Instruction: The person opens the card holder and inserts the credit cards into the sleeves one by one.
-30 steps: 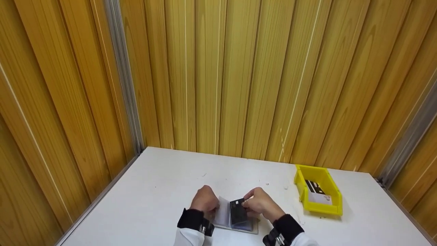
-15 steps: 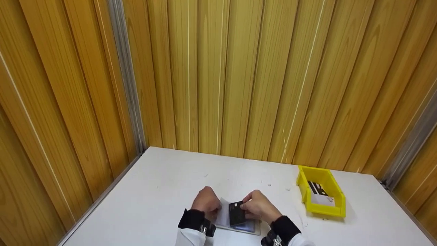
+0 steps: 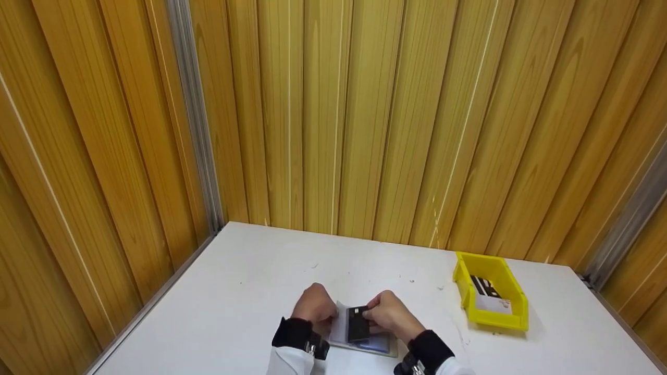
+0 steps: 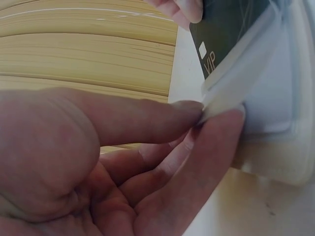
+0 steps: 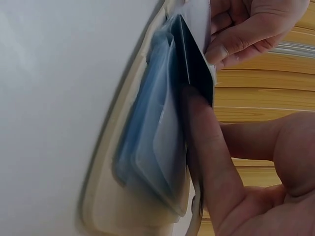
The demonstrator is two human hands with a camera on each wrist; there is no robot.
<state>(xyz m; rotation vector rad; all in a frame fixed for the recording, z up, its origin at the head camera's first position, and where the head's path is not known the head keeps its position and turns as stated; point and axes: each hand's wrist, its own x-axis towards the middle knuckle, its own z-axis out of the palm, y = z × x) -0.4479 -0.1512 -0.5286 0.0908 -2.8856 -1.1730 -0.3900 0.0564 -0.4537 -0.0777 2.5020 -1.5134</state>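
Pinches a clear page [image 4: 241, 83] with the left hand [image 3: 314, 306], thumb pressed to fingertip at the corner of the sheet, gap closed down to the thickness of the film, other fingers loosely bent behind. Grips a black card [image 3: 358, 327] by one edge with the right hand [image 3: 392, 312], thumb on the printed face, finger against the back, opening just as narrow as the card. Shows "VIP" and a small pale square on that face in the left wrist view. Holds the card over the open booklet [image 3: 392, 352], lower part among the clear pages; hard to tell whether inside a pocket or merely against one. Has the booklet lying on the table [image 3: 250, 297], between the left and right edges, well apart from the far edge. Wears black wristbands [image 3: 431, 348] and white sleeves [image 3: 289, 361] on both arms. Near the far right corner of the table, just inside the far edge: a yellow bin [image 3: 522, 314] with more cards [image 3: 490, 298] inside, well apart from the hands.
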